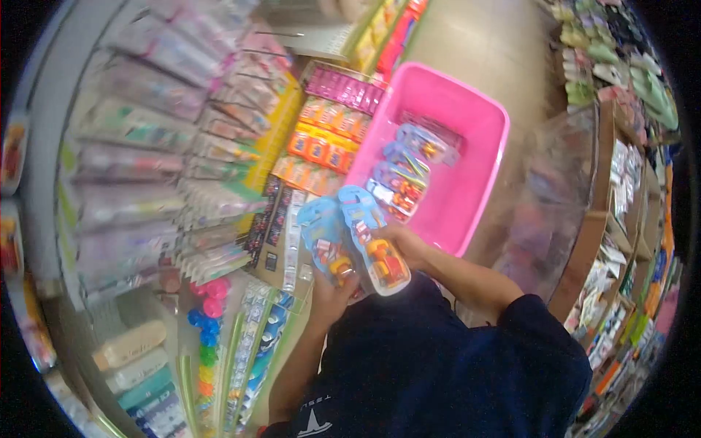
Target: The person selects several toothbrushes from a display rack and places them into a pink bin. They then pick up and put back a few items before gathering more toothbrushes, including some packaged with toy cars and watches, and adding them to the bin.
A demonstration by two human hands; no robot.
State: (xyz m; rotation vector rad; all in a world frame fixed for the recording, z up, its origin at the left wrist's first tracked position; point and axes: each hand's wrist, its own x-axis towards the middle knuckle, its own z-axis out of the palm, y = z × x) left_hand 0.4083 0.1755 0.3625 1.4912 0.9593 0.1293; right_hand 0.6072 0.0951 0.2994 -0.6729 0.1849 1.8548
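Note:
In front of my chest, my left hand (334, 293) is closed around the lower part of a blister pack (318, 228) with a light-blue top. My right hand (404, 245) grips the side of a second blister pack (358, 209) of the same kind, held just beside the first and partly overlapping it. Yellow and orange pieces show through the clear fronts; what they are is too blurred to tell. Beyond the packs stands a pink plastic tub (467, 182), with several similar packs (400, 182) lying inside toward its left side.
To the left, a rack of hanging packets (131, 157) runs along a shelf. Small orange boxes (321, 139) stand in rows between rack and tub. On the right are shelves with cardboard boxes (595, 241) and a clear plastic-covered stack (544, 190). Coloured balls (208, 328) hang at lower left.

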